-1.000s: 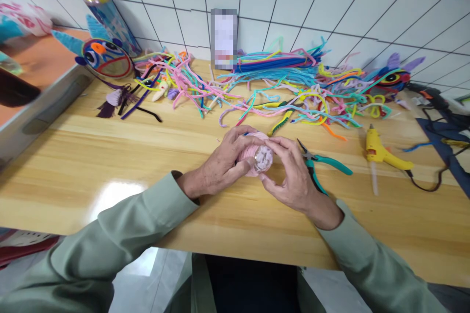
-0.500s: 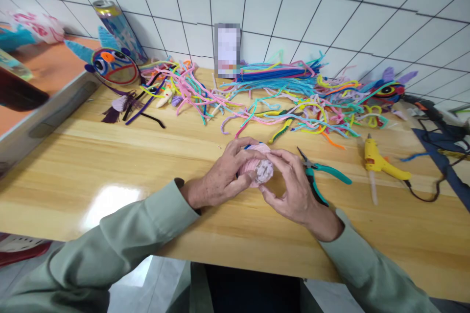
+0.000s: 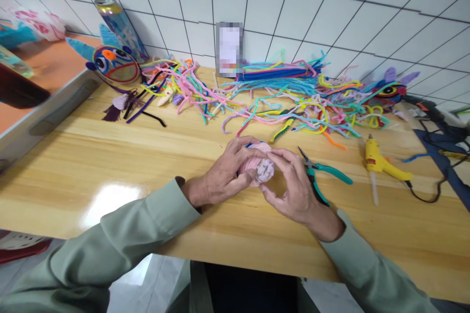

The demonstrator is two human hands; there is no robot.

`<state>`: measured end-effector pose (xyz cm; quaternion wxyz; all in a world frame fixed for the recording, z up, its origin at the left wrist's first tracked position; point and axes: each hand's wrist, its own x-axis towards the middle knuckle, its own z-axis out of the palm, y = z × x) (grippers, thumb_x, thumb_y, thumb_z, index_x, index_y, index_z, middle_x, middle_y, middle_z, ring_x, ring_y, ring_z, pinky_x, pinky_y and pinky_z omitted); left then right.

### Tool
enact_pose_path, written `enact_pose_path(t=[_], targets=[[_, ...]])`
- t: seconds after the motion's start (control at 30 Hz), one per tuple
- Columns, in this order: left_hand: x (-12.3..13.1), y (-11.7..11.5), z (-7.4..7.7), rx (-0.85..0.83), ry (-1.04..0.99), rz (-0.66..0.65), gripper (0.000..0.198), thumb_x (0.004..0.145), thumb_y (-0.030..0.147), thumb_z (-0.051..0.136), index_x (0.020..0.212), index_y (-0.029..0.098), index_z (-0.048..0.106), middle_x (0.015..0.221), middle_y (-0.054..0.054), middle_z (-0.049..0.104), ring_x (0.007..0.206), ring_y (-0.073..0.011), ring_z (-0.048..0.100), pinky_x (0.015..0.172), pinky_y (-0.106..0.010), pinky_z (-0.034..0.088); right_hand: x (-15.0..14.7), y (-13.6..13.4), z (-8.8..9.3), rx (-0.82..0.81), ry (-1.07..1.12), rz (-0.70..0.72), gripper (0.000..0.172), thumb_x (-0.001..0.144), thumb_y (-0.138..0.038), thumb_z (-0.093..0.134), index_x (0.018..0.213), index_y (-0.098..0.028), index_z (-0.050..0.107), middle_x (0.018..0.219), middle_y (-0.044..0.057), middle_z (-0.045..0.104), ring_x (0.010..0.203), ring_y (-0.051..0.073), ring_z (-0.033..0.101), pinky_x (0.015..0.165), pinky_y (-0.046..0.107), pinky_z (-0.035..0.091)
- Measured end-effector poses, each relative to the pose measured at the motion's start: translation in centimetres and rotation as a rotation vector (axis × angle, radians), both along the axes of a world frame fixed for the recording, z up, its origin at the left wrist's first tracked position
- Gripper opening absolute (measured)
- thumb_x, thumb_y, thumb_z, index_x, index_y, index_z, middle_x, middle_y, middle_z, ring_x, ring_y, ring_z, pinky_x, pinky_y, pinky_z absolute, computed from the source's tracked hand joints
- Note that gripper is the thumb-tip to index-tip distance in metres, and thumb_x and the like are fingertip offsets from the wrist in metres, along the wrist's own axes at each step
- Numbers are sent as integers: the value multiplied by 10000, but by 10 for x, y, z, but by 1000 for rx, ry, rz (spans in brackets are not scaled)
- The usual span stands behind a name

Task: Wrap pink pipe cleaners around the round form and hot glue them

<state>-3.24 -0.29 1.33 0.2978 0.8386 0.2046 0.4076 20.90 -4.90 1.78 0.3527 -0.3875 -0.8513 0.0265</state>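
Observation:
A rounded pink piece that looks wound from pipe cleaners (image 3: 265, 171) is held between my two hands above the table. Its near end is pale and ruffled, and a bit of blue shows at its far edge. My left hand (image 3: 231, 171) wraps round its left side, thumb on the front. Fingertips of my right hand (image 3: 293, 183) press its right side from above, with the thumb at the lower edge. Just right of that hand lie teal-handled pliers (image 3: 330, 172), partly hidden behind it. The piece's underside is covered by my fingers.
Loose coloured pipe cleaners (image 3: 205, 98) spread along the wall, with yellow-green pliers (image 3: 282, 129) among them. A yellow glue gun (image 3: 382, 161) lies right. A phone (image 3: 229, 51), a can (image 3: 121, 29) and a blue-eared craft face (image 3: 115, 64) stand at the back.
Almost nothing differs. Both hands keep the same grip on the pink piece, and the view has shifted very slightly.

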Motion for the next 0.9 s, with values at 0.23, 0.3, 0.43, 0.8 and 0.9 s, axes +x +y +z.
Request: enact_pose_path(t=[0.23, 0.3, 0.43, 0.8, 0.9], targets=[[1, 0, -5, 12, -26, 16, 409, 1161, 383, 465, 1558, 299, 516, 1553, -154, 537, 1524, -324, 485, 1299, -598, 420, 0, 0, -1, -15, -2, -6, 824, 964, -250, 727, 1708, -241, 374, 1484, 194, 623, 1374, 396, 643, 1106, 620, 603], [1, 1, -6, 23, -42, 19, 428, 1158, 387, 476, 1580, 310, 491, 1546, -151, 549, 1518, -327, 490, 1288, -609, 430, 1, 0, -1, -27, 0, -14, 821, 960, -249, 730, 1702, -245, 380, 1482, 192, 629, 1374, 397, 645, 1111, 623, 602], [3, 1, -6, 31, -70, 22, 485, 1145, 390, 501, 1620, 311, 444, 1545, -157, 572, 1504, -330, 509, 1272, -633, 447, 1, -1, -1, -45, -2, -28, 842, 951, -244, 733, 1709, -263, 365, 1497, 185, 632, 1381, 411, 650, 1116, 650, 594], [1, 2, -5, 21, -52, 29, 471, 1145, 415, 522, 1597, 289, 475, 1546, -165, 590, 1507, -326, 518, 1274, -627, 449, 1, 0, -1, -31, -16, -21, 822, 969, -262, 729, 1706, -254, 364, 1480, 188, 631, 1369, 402, 649, 1109, 635, 601], [0, 1, -2, 6, -43, 29, 429, 1172, 421, 471, 1573, 273, 500, 1537, -166, 597, 1512, -312, 515, 1281, -606, 444, 1, 0, -1, -27, -13, -16, 820, 972, -267, 731, 1707, -252, 367, 1479, 187, 628, 1376, 401, 646, 1111, 632, 602]])
